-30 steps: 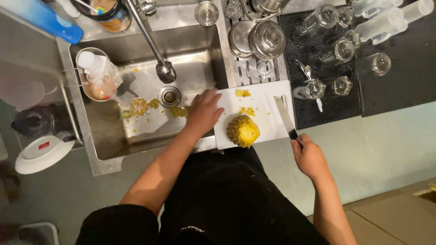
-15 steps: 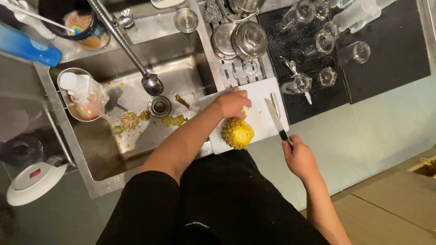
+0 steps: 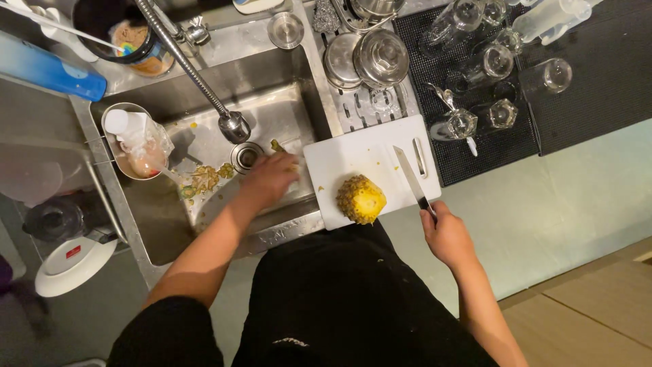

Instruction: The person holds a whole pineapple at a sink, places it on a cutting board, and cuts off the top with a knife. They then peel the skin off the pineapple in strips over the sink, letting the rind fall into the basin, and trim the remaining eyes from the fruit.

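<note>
The right hand (image 3: 445, 234) is closest to the person. It is wrapped tight around the dark handle of a long silver kitchen knife (image 3: 410, 178). The blade lies flat on the white plastic cutting board (image 3: 353, 149) and points away from the body.

Just beside the blade, to its left, stands the peeled yellow pineapple (image 3: 360, 198). It sits near the front edge of the board and no hand is touching it. The right hand is near it, but only the knife is in that hand.

The left hand (image 3: 269, 180) is out over the shiny steel sink (image 3: 204, 224), at the board's left edge. It is blurry, so I cannot tell if its fingers are wide or closed, or if it holds anything. Brown and green fruit scraps (image 3: 204, 178) lie in the sink near the round drain (image 3: 246, 156).

Things could go wrong here. The pineapple looks wet and round, and nobody is holding it, so it might roll off the front edge of the board. The board hangs partly over the sink, so it might tip if pushed. The sharp knife could also slip if the hand is wet.

Farther back hangs the bendy metal tap (image 3: 197, 75). Clear drinking glasses (image 3: 489, 64) rest on a black rubber mat (image 3: 598, 81).
</note>
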